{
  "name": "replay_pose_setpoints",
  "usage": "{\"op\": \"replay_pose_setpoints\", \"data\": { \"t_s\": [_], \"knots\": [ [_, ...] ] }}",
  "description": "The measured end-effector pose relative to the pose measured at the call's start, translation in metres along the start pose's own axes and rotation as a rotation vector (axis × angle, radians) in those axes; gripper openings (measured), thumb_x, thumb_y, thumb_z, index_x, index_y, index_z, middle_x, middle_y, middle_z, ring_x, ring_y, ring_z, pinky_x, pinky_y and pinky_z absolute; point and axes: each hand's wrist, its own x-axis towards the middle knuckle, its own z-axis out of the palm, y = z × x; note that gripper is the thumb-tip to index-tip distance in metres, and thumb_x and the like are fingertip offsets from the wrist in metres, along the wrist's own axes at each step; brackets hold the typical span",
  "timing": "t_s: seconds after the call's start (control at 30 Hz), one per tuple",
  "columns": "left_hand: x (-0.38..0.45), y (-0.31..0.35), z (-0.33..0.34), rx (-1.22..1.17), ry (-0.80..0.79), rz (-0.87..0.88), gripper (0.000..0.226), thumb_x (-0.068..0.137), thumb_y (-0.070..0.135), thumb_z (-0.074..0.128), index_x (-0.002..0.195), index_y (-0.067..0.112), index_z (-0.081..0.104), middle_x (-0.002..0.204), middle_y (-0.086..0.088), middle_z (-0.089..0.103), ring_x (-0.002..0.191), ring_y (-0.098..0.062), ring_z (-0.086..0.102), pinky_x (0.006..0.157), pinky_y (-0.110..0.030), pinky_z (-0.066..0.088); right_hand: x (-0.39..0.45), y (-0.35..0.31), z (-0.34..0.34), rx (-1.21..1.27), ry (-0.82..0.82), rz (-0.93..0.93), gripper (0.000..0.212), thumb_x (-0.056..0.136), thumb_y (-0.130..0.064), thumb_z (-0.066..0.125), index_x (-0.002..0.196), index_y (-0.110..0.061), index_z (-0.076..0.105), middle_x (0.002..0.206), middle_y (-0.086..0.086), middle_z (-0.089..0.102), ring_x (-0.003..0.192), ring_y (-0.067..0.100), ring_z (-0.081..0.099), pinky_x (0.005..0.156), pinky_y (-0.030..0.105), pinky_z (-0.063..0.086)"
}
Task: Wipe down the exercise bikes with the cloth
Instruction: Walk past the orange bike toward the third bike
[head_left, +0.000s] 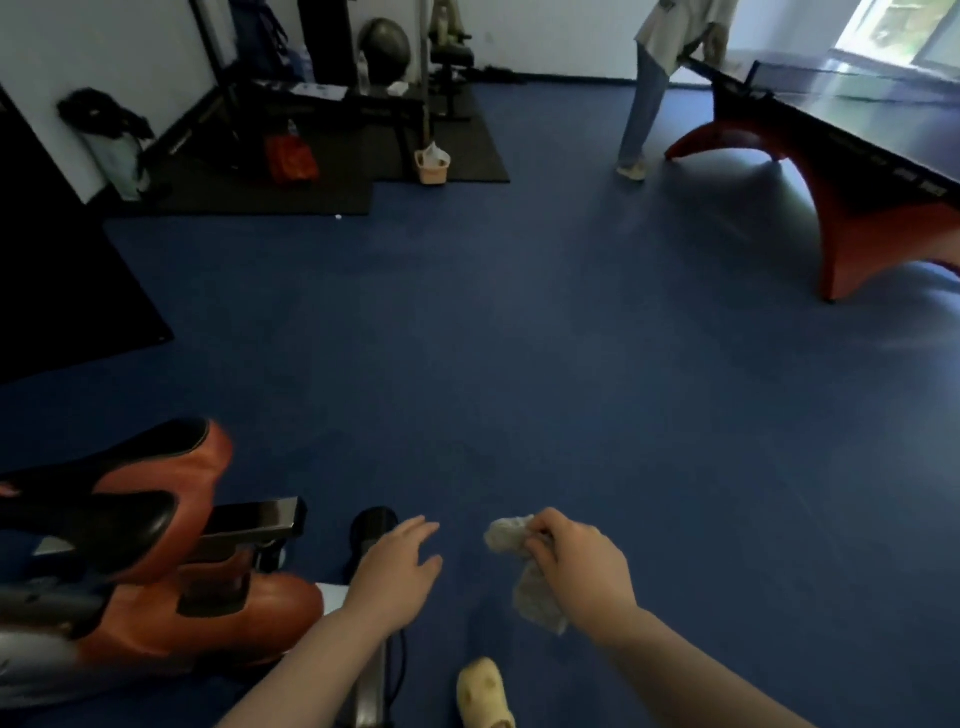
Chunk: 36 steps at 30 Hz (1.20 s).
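Observation:
An orange and black exercise bike (156, 587) fills the lower left, its black and orange saddle (130, 493) toward me. A grey crumpled cloth (524, 571) hangs from my right hand (582, 577), which grips it over the blue floor. Beside it, my left hand (400, 566) hovers with relaxed fingers above the bike's rear stabiliser bar, whose black end cap (371, 525) shows just left of my fingers. Neither hand touches the bike.
A table tennis table (857, 171) with orange legs stands at the right, a person (654, 88) beside it. Weight benches and racks on black mats (332, 171) sit at the back left. My pale shoe (485, 693) is at the bottom. Blue floor lies ahead.

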Motion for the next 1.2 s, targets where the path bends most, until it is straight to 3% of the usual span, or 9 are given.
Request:
{"op": "replay_pose_setpoints", "data": {
  "t_s": [0.17,0.3,0.5,0.63,0.77,0.97,1.03,1.13,1.2],
  "knots": [
    [0.079,0.036,-0.005,-0.106,-0.021,-0.042,0.05,0.096,0.031,0.046,0.144,0.023,0.037,0.154,0.005,0.028,0.138,-0.012,0.031,0.115,-0.028,0.024,0.098,0.007,-0.03,-0.029,-0.026,-0.05,0.013,0.097,-0.033,0.045,0.104,-0.029,0.056,0.092,-0.009,0.067,0.079,0.012,0.06,0.057,0.025,0.04],
    [0.13,0.055,-0.028,-0.12,-0.027,-0.089,0.048,0.096,0.034,0.044,0.142,0.023,0.039,0.149,0.005,0.035,0.132,-0.014,0.04,0.11,-0.033,0.034,0.172,-0.002,-0.046,-0.069,-0.051,-0.117,0.016,0.097,-0.03,0.044,0.108,-0.027,0.055,0.093,-0.006,0.067,0.078,0.014,0.059,0.057,0.026,0.039],
    [0.179,0.035,-0.064,-0.181,-0.015,-0.253,0.043,0.094,0.031,0.047,0.136,0.021,0.048,0.144,0.003,0.045,0.126,-0.014,0.047,0.108,-0.029,0.036,0.268,-0.011,-0.044,-0.102,-0.187,-0.208,0.018,0.099,-0.033,0.041,0.11,-0.028,0.054,0.094,-0.006,0.066,0.08,0.015,0.06,0.06,0.027,0.042],
    [0.223,0.015,-0.094,-0.274,0.112,-0.385,0.043,0.095,0.031,0.046,0.138,0.021,0.044,0.142,0.003,0.043,0.124,-0.012,0.044,0.099,-0.019,0.031,0.355,-0.039,-0.031,-0.147,-0.272,-0.327,0.02,0.099,-0.032,0.039,0.112,-0.029,0.054,0.096,-0.004,0.067,0.083,0.017,0.063,0.065,0.031,0.049],
    [0.27,0.008,-0.122,-0.384,0.245,-0.491,0.035,0.096,0.029,0.045,0.129,0.02,0.053,0.125,0.01,0.046,0.111,-0.006,0.044,0.092,-0.017,0.033,0.445,-0.081,-0.023,-0.197,-0.362,-0.491,0.02,0.099,-0.031,0.039,0.113,-0.029,0.054,0.094,-0.004,0.068,0.081,0.016,0.064,0.066,0.032,0.053],
    [0.309,-0.002,-0.159,-0.537,0.357,-0.665,0.035,0.095,0.032,0.048,0.127,0.021,0.053,0.126,0.013,0.045,0.12,-0.012,0.048,0.104,-0.025,0.036,0.534,-0.158,-0.006,-0.295,-0.497,-0.765,0.02,0.099,-0.03,0.04,0.112,-0.028,0.055,0.098,-0.005,0.068,0.086,0.015,0.063,0.071,0.032,0.053],
    [0.308,-0.016,-0.168,-0.566,0.416,-0.726,0.036,0.094,0.031,0.05,0.126,0.014,0.055,0.13,0.007,0.049,0.123,-0.018,0.049,0.107,-0.031,0.036,0.551,-0.186,0.007,-0.315,-0.54,-0.849,0.02,0.099,-0.029,0.039,0.11,-0.028,0.056,0.097,-0.005,0.067,0.085,0.014,0.062,0.071,0.031,0.051],
    [0.313,-0.048,-0.189,-0.608,0.496,-0.839,0.027,0.094,0.024,0.05,0.109,0.005,0.061,0.117,-0.013,0.062,0.109,-0.029,0.058,0.093,-0.036,0.045,0.575,-0.237,0.032,-0.321,-0.569,-0.978,0.018,0.098,-0.03,0.041,0.108,-0.029,0.055,0.097,-0.006,0.067,0.085,0.013,0.062,0.068,0.028,0.048],
    [0.321,-0.07,-0.208,-0.625,0.533,-0.879,0.021,0.093,0.022,0.048,0.102,0.01,0.063,0.101,-0.005,0.066,0.09,-0.018,0.063,0.077,-0.027,0.047,0.59,-0.275,0.047,-0.32,-0.576,-1.038,0.017,0.098,-0.031,0.041,0.108,-0.029,0.055,0.099,-0.006,0.067,0.086,0.014,0.062,0.069,0.029,0.048]
  ]
}}
